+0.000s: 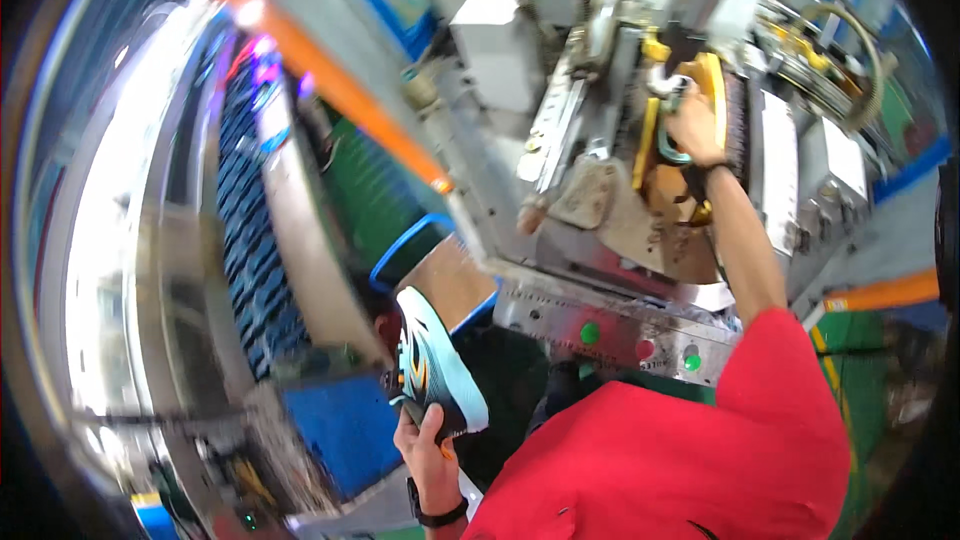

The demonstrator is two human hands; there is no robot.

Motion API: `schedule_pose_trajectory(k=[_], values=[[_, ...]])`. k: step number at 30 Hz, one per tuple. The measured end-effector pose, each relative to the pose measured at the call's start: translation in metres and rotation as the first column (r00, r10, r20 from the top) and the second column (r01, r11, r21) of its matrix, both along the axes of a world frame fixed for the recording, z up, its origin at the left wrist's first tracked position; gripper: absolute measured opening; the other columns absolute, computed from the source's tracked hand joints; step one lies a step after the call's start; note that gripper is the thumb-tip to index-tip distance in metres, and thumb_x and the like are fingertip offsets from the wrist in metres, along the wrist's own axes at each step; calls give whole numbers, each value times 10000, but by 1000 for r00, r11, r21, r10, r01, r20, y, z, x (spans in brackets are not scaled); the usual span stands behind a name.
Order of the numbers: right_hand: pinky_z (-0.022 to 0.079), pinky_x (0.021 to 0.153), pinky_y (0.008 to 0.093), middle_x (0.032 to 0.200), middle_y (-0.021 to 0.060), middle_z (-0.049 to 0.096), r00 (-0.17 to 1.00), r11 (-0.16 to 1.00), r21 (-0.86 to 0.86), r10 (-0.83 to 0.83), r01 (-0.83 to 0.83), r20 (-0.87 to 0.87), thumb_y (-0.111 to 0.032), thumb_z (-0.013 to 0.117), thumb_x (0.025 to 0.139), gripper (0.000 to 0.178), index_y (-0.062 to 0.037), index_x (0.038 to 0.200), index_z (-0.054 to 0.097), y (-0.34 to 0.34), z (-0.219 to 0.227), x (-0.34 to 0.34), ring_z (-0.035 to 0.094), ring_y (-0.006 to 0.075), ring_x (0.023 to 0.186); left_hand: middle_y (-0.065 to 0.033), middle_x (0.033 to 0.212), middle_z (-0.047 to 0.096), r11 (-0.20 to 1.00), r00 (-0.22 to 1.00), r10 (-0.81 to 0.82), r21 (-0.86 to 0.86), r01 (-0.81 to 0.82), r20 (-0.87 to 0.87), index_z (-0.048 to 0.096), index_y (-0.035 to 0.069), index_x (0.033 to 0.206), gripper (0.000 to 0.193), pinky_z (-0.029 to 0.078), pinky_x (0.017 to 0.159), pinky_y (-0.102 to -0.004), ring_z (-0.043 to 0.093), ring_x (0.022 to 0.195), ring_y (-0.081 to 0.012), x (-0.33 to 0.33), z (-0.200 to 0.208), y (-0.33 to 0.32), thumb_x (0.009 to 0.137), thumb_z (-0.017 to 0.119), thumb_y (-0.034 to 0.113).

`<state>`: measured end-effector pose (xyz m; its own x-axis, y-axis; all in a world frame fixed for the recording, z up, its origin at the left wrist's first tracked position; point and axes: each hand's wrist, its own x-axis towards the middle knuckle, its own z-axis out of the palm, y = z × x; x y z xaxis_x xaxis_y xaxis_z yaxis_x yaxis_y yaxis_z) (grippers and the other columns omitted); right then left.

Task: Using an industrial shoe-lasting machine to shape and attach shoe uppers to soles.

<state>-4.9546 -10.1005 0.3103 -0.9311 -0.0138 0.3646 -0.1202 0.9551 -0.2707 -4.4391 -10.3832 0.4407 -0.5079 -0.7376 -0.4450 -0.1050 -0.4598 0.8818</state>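
My left hand [430,455], low in the head view, is closed around the heel end of a sneaker [438,370]. The sneaker has a pale blue and white sole and a dark upper with orange marks, and its toe points up and away from me. Stretched far forward, my right hand [697,127] reaches into a machine [685,230] between two yellow guards [716,90]. Its fingers look curled beside a teal-edged piece [672,150] and a white curved part [662,83]. Blur and the hand itself hide what is in its grip.
A control panel [620,335] with green and red buttons runs along the machine's front. Left of it stands a blue-rimmed bin with cardboard [445,280]. A conveyor with a dark ridged belt [250,220] is at the left. Orange bars [330,70] cross above.
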Motion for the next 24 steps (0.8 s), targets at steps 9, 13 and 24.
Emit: schedule_pose_trajectory(k=[9,13,24], values=[[442,894,441,1003,161,592,638,635,-275,765,-722,92,-40,585,827,156,-32,982,598,-105,-96,302,540,354,1033,-73,958,672,902,933,355,240,-359,61,637,-40,1060,224,525,747,-298,660,809,-177,100,-35,65,851,655,37],[415,921,459,1029,186,565,486,492,-258,869,-831,93,-50,587,826,174,-32,999,590,-112,-152,302,514,367,1055,-86,953,670,809,844,535,261,-526,41,618,-47,1075,247,545,724,-289,665,814,-172,166,-49,94,856,673,54],[490,788,326,1037,131,607,117,-77,-427,904,-901,-411,-15,602,876,242,-15,1118,588,-315,92,383,609,233,930,-142,879,669,273,282,953,95,-957,111,628,-103,967,300,562,701,-346,673,749,-233,423,-180,86,730,764,20]])
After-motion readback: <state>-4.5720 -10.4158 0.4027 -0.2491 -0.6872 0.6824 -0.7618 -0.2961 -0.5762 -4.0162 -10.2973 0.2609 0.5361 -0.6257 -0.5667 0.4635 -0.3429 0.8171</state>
